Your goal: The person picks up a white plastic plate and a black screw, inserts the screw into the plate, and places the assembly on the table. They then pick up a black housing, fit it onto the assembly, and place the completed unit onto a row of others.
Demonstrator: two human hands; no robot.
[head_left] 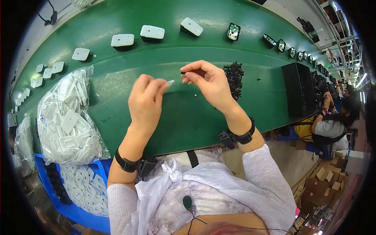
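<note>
My left hand [145, 100] is closed in a pinch above the green bench. A small whitish translucent piece [170, 82] sticks out from its fingertips; most of it is hidden by the fingers. Facing it, my right hand [209, 82] pinches a tiny black part [182, 73] between thumb and forefinger. The two hands are a short gap apart. Just beyond my right hand lies a heap of small black parts [234, 74]. A tiny white bit [195, 94] rests on the bench between my wrists.
A clear bag of white plates [70, 121] lies at left, above a blue bin [72, 211]. White-topped housings [152, 32] and open black housings with circuit boards [234, 31] line the far strip. A black box [298, 90] stands at right; a co-worker [333, 121] sits beyond.
</note>
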